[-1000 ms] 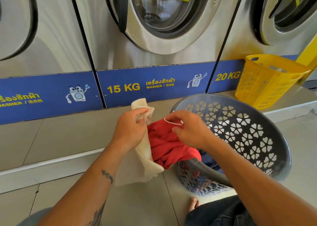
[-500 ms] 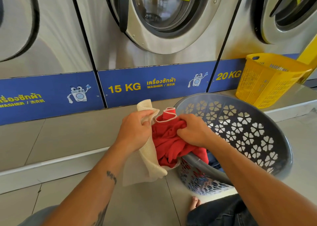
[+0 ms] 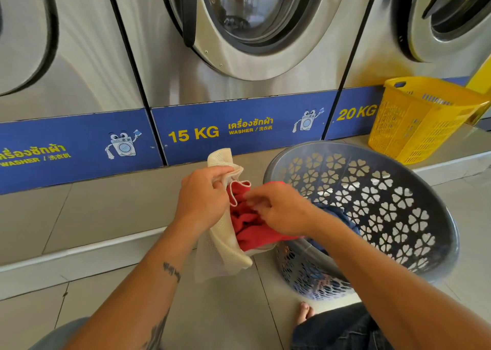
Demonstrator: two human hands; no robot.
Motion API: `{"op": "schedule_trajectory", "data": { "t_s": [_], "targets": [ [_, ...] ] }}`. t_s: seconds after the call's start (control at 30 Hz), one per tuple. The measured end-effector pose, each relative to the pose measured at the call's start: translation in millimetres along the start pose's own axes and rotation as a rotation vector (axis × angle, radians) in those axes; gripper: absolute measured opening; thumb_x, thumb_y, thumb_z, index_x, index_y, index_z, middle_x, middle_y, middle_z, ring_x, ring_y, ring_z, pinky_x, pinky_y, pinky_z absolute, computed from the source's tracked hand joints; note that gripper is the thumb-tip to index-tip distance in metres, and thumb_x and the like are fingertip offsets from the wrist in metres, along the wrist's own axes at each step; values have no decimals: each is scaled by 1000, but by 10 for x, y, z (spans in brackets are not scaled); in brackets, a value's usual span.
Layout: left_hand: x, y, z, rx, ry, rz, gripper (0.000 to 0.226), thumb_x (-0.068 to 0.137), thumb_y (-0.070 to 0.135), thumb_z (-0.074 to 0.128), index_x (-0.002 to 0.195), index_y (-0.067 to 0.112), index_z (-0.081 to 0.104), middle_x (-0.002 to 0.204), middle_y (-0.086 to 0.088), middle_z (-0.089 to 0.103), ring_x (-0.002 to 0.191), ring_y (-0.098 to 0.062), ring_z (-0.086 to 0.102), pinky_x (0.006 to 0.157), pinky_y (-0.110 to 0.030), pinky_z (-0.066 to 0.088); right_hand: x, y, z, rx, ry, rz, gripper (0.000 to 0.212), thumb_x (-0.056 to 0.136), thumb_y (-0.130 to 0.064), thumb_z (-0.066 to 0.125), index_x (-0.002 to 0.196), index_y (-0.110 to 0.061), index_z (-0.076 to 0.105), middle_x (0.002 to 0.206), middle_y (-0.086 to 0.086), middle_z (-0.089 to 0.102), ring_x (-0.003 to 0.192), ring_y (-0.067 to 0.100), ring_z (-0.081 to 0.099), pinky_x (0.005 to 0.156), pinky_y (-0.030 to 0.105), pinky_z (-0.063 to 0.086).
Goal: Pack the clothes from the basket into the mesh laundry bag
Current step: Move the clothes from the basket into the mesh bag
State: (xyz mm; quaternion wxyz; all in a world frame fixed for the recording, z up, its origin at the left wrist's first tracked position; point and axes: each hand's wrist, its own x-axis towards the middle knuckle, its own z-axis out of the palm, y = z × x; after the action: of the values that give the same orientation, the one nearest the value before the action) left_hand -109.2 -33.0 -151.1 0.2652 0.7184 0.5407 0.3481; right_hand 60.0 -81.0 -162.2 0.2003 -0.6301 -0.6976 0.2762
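Two hands work: our left hand (image 3: 204,200) pinches the mesh bag (image 3: 225,246) mouth open. Our right hand (image 3: 281,211), its grip curled on the red garment (image 3: 249,232), stuffs leftward into it.

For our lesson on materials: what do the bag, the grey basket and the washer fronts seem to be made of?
Bag: cream mesh fabric, soft and limp; it folds and is see-through low down.
Grey basket: moulded plastic, matte; its wall has cut-out flower holes.
Washer fronts: probably stainless steel; a brushed silver sheen with soft reflections.
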Motion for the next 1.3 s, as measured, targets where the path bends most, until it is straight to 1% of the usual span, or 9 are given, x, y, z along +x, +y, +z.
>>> {"op": "schedule_trajectory", "data": {
  "t_s": [0.1, 0.23, 0.37, 0.53, 0.7, 0.77, 0.87, 1.0, 1.3],
  "targets": [
    [18, -35, -8, 7, 13, -19, 47, 87, 1, 47, 115, 30, 72, 118, 2, 69, 104, -15, 61, 81, -24, 47, -69, 159, -231, -114, 180, 63, 53, 84, -8, 59, 136, -23, 57, 131, 4, 61, 119, 23, 57, 104, 34, 45],
    [-1, -22, 5, -7, -4, -21, 45, 88, 1, 48, 114, 29, 72, 115, 2, 70, 96, -10, 60, 78, -20, 45, -161, 415, -237, -1, -66, 356, 76, 85, -28, 72, 150, -34, 33, 132, 2, 49, 116, 28, 57, 96, 40, 50],
    [-6, -58, 18, -10, -18, -6, 47, 85, 5, 47, 112, 34, 72, 112, 5, 72, 105, -18, 63, 91, -35, 53, -86, 455, -113, 243, 107, 398, 38, 84, -15, 72, 116, -29, 57, 112, 6, 64, 92, 24, 66, 79, 43, 59],
    [-78, -44, 20, -7, -68, -19, 52, 83, 6, 45, 117, 38, 68, 115, 6, 70, 108, -18, 61, 93, -38, 52, -40, 160, -77, 58, 312, 185, 26, 79, -6, 67, 83, -31, 62, 77, -7, 67, 65, 6, 60, 46, 15, 43],
    [-49, -44, -2, -69, -38, -13, 52, 79, 10, 43, 116, 35, 69, 115, 8, 71, 110, -15, 62, 96, -36, 50, 84, -79, 206, 226, 343, 61, 29, 80, -10, 69, 100, -32, 71, 90, -12, 73, 83, 1, 66, 73, 17, 53],
    [-33, -34, -54, -118, -11, -28, 49, 82, 6, 46, 114, 34, 71, 114, 14, 70, 107, -7, 62, 95, -26, 50, 126, -145, 361, 293, 211, -11, 38, 85, -2, 63, 111, -29, 71, 98, -14, 74, 93, -1, 67, 83, 21, 54],
    [-56, 38, -193, -233, -20, -71, 48, 85, 0, 47, 109, 33, 73, 107, 23, 67, 98, 6, 56, 79, 3, 39, 135, -197, 583, 276, -74, -5, 47, 85, 10, 50, 86, -33, 67, 75, -19, 68, 75, -9, 61, 71, 14, 44],
    [-87, 27, -292, -255, -29, -113, 48, 89, 2, 45, 114, 34, 71, 110, 19, 64, 100, -1, 55, 72, -4, 39, 171, -144, 692, 12, -351, 59, 35, 91, -1, 46, 108, -18, 71, 100, -12, 64, 96, 6, 55, 87, 19, 38],
    [-56, 0, -409, -242, 25, -160, 52, 87, -1, 43, 116, 33, 71, 108, 18, 59, 89, 1, 52, 66, -6, 37, 139, -77, 356, -146, 61, 22, 38, 83, -10, 55, 116, -27, 61, 102, -9, 61, 93, 17, 60, 84, 41, 57]
  ]
}}
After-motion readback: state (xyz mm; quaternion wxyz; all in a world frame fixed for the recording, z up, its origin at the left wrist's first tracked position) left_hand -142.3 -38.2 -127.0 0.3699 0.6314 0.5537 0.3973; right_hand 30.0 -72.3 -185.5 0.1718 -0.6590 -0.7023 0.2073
